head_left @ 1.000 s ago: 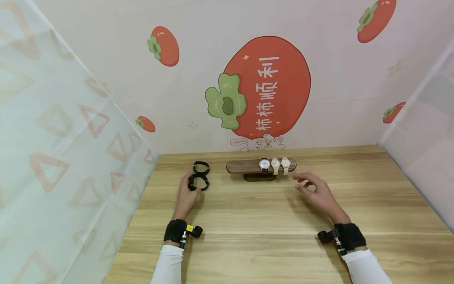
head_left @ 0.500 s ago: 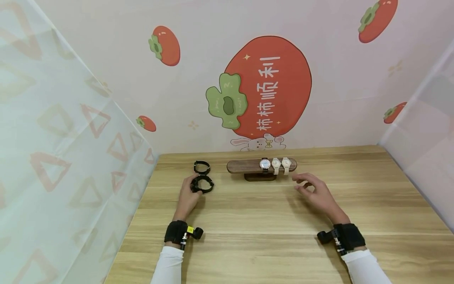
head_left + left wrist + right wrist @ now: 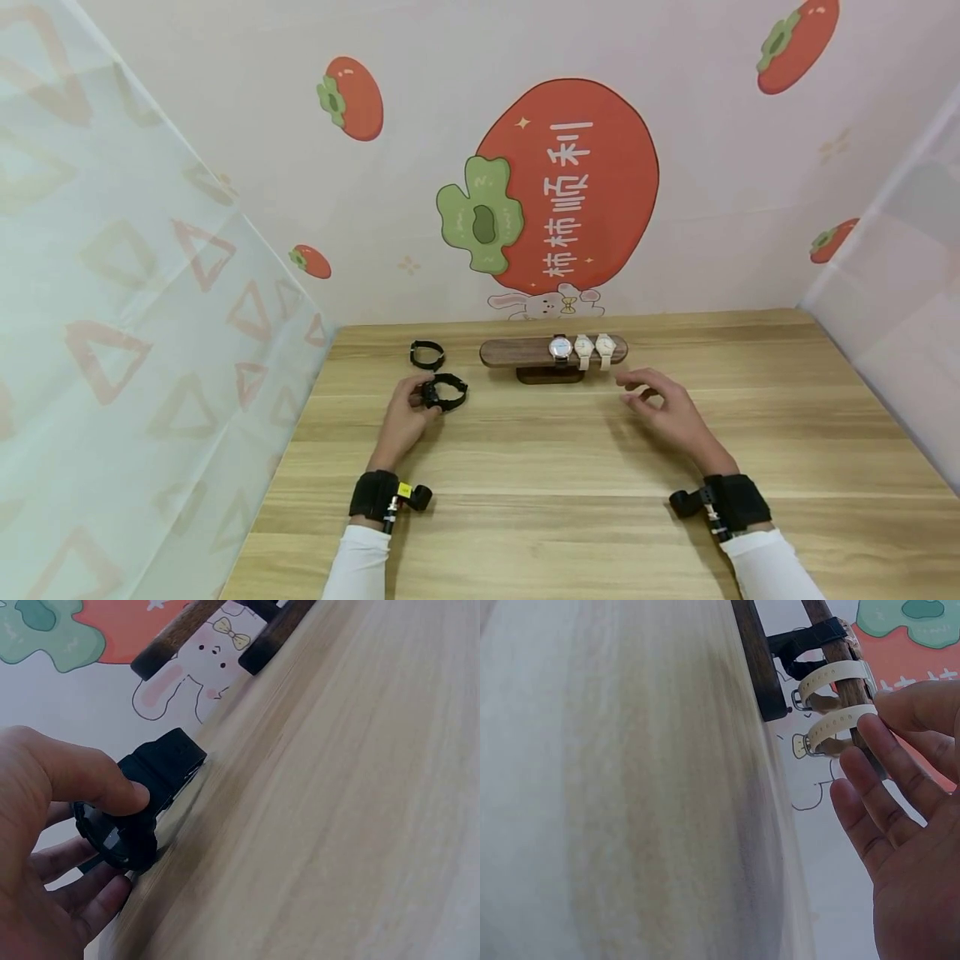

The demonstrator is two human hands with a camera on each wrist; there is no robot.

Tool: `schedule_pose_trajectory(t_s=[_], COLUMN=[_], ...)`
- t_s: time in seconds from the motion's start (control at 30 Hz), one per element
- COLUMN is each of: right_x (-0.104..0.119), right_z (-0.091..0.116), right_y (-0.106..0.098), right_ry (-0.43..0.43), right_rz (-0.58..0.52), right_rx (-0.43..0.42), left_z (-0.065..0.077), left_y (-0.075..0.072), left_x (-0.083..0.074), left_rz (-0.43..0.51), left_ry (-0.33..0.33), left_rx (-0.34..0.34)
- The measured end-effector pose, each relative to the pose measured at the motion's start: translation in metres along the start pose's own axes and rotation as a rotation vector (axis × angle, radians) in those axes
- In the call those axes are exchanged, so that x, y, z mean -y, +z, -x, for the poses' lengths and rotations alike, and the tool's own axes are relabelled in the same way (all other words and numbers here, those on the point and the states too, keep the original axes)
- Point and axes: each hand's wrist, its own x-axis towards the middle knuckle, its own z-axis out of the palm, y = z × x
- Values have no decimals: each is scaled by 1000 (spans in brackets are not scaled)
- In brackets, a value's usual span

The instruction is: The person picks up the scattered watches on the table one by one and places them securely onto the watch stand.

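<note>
My left hand [image 3: 405,421] pinches a black wristwatch [image 3: 447,392] with a looped strap, close over the table. In the left wrist view the thumb lies across the strap of this black watch [image 3: 161,769], its face turned toward the fingers. A second black watch [image 3: 427,355] sits on the table just beyond that hand. My right hand [image 3: 667,408] hovers with loosely bent fingers near the right end of the dark wooden watch stand [image 3: 513,352], holding nothing. On the stand's right half are a dark-strapped watch [image 3: 560,347] and two cream watches [image 3: 583,347].
The wood-grain table [image 3: 525,500] meets a patterned back wall [image 3: 405,275] right behind the stand. Another patterned wall [image 3: 172,333] borders the left side. A camera on a black band is strapped to each wrist.
My left hand has drawn slightly right and toward me with the black watch, away from the other black one. The right hand has barely moved.
</note>
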Motion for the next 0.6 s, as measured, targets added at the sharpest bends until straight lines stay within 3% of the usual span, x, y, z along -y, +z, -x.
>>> schedule_pose_trajectory(t_s=[0.27, 0.6], right_x=[1, 11], right_z=[-1, -7], right_y=[2, 13], right_ry=[-16, -37], right_rz=[-14, -45], right_rx=[14, 45], left_z=[3, 6], left_y=[10, 36], left_x=[-7, -20], left_rz=[9, 13], left_ry=[64, 154], left_rx=[3, 26])
